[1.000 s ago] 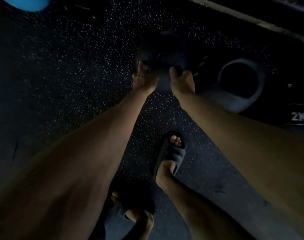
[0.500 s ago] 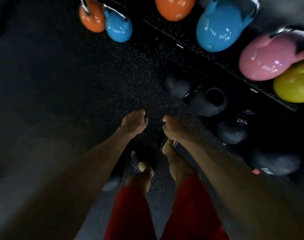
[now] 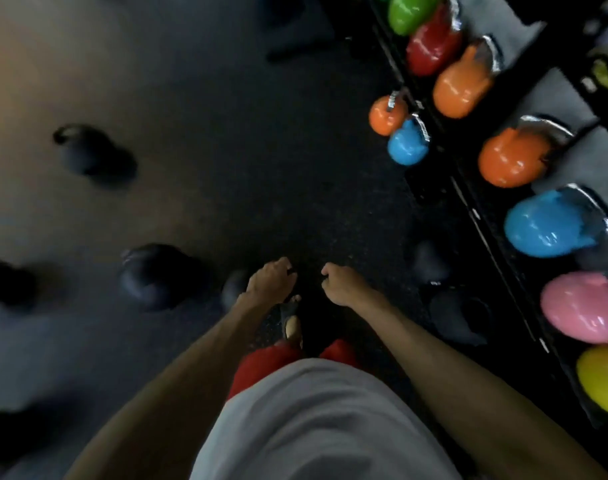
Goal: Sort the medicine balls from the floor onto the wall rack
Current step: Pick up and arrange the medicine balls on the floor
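Several dark medicine balls lie on the black rubber floor. One ball [image 3: 153, 275] is left of my hands, a smaller one [image 3: 232, 289] sits partly behind my left wrist, and another [image 3: 427, 261] lies to the right at the foot of the rack [image 3: 482, 216]. My left hand [image 3: 269, 280] and my right hand [image 3: 342, 284] hang in front of me at waist height, a little apart, with fingers loosely curled. Nothing shows between them. The view is blurred and dark.
Coloured kettlebells fill the low rack on the right: orange [image 3: 510, 157], blue [image 3: 548, 226], pink [image 3: 583, 306], yellow [image 3: 604, 382]. More dark weights lie at the far left [image 3: 87, 154]. A dark ring-shaped item [image 3: 458, 320] rests by the rack. My sandalled foot [image 3: 292, 323] is below my hands.
My hands have let go of the dark ball by the rack and risen as I stood up. The view has swung left, bringing more floor and balls into sight.
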A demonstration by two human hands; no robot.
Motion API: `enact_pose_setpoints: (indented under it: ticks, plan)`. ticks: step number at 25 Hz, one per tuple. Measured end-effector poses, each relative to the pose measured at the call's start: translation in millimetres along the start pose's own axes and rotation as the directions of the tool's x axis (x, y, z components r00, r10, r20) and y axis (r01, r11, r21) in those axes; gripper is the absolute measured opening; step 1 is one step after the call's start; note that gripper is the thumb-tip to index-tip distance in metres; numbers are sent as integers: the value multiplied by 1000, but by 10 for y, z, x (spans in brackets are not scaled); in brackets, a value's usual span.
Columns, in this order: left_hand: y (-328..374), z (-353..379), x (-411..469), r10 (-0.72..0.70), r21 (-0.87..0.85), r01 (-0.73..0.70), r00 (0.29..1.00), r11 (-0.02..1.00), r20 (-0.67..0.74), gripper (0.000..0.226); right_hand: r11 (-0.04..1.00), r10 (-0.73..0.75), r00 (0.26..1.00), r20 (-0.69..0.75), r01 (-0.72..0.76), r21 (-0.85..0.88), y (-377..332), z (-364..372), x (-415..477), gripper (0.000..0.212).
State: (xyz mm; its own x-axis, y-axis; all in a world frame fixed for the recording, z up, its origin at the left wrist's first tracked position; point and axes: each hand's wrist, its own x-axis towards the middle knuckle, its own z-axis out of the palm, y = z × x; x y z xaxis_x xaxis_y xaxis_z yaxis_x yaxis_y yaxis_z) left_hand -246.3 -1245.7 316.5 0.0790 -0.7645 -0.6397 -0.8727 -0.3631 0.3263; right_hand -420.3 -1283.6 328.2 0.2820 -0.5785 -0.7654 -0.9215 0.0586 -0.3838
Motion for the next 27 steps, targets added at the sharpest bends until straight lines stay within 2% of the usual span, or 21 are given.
enact_pose_setpoints:
  ticks: [3, 6, 13, 19, 25, 27]
  plan:
    - [-552, 265, -663, -126, -171, 107, 986, 980, -108, 37, 980, -135, 990, 50, 140, -140, -442, 338, -230, 39]
    - [-1057, 612, -1345, -287, -388, 212, 947, 897, -146, 38, 926, -257, 955, 149, 288, -243, -864, 774, -490, 39]
    - [-2170, 1304, -2649, -566, -566, 402, 812, 720, -142, 29, 731, -392, 871, 298, 491, -474, -1606, 2021, -910, 37]
    - [-3097, 1833, -3761, -684, -698, 406, 711, 589, -163, 33, 528, -430, 801, 417, 598, -603, -2270, 3387, -1331, 37]
    - [-4417, 2567, -5092, -802, -816, 424, 592, 393, -79, 35, 376, -391, 771, 502, 632, -678, -3045, 5255, -2030, 37]
    - [-4827, 2801, -5560, -830, -842, 421, 556, 339, -56, 35, 315, -398, 729, 557, 678, -664, -3355, 5791, -2320, 38]
